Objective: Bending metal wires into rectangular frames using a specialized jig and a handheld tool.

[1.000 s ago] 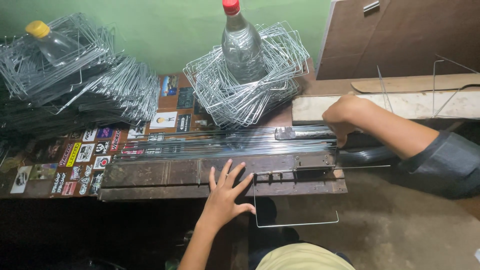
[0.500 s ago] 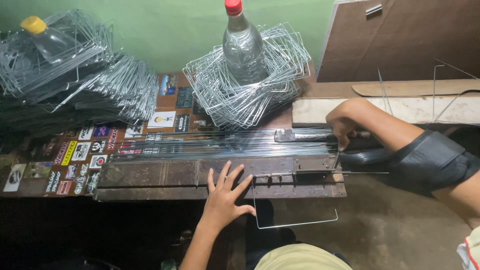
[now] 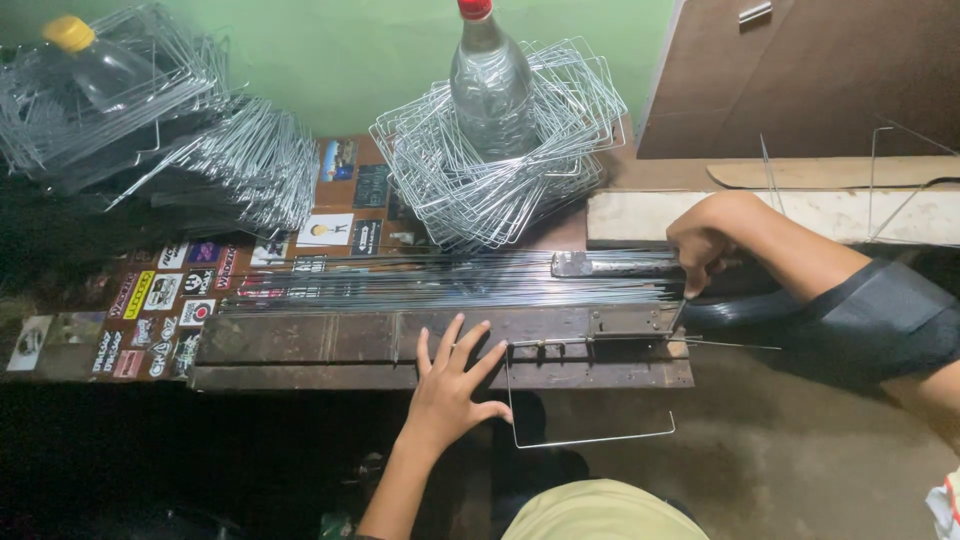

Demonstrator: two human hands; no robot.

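Wire frame [image 3: 590, 415] hangs just right of flat, open left hand [image 3: 452, 390]; right hand [image 3: 705, 240] grips lever [image 3: 615, 264].

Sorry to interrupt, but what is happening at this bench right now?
A person is bending wire on a wooden jig. The left hand lies flat on the jig beside a bent wire frame that hangs off its front edge. The right hand grips a lever above a bundle of straight wires. Finished frames sit stacked around a bottle.
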